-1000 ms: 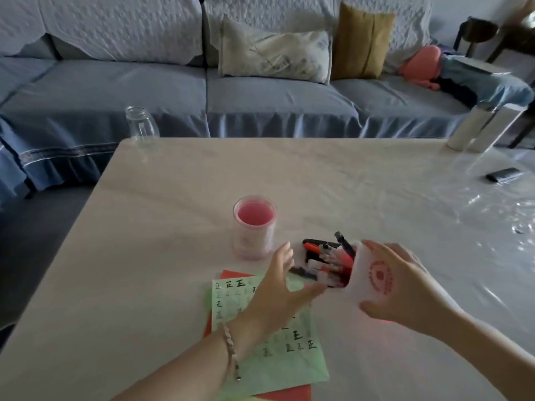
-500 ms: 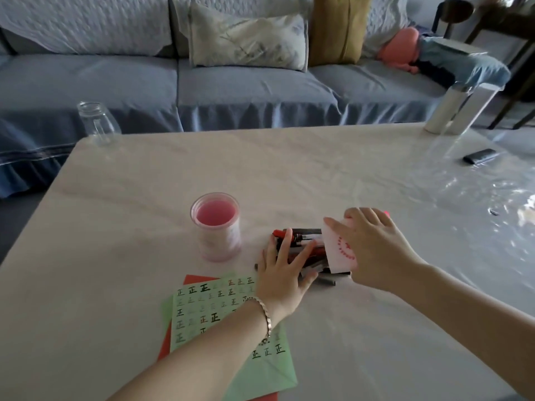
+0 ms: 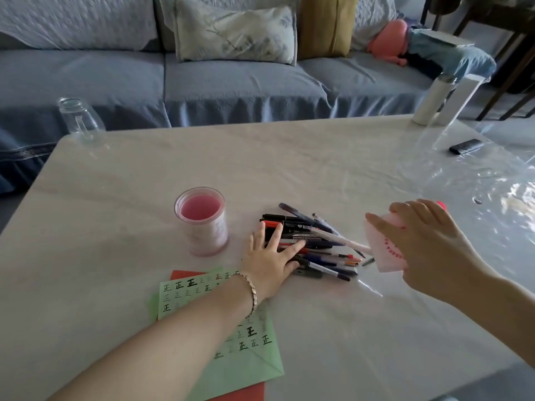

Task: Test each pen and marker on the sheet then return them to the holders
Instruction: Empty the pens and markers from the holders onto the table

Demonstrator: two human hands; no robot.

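Observation:
A heap of several pens and markers point(image 3: 315, 244) lies on the table point(image 3: 318, 157). My left hand point(image 3: 272, 256) presses flat on the heap's left end, fingers spread. My right hand point(image 3: 428, 250) grips a white holder cup with a red print point(image 3: 385, 250), tipped on its side to the right of the heap, its mouth toward the pens. A pink holder cup point(image 3: 204, 221) stands upright to the left, with no pens showing in it. A green sheet point(image 3: 220, 328) with rows of written marks lies on red paper point(image 3: 246, 393) under my left forearm.
A clear glass jar point(image 3: 78, 120) stands at the table's far left corner. A white bottle point(image 3: 431, 99) and a dark remote point(image 3: 466, 146) sit at the far right. Crinkled clear plastic point(image 3: 492, 180) covers the right side. A blue sofa point(image 3: 231, 82) lies beyond the table.
The white holder was tipped over and drawn away to the right, leaving the pens spilled on the table. My left hand went from beside the pens to flat on top of them.

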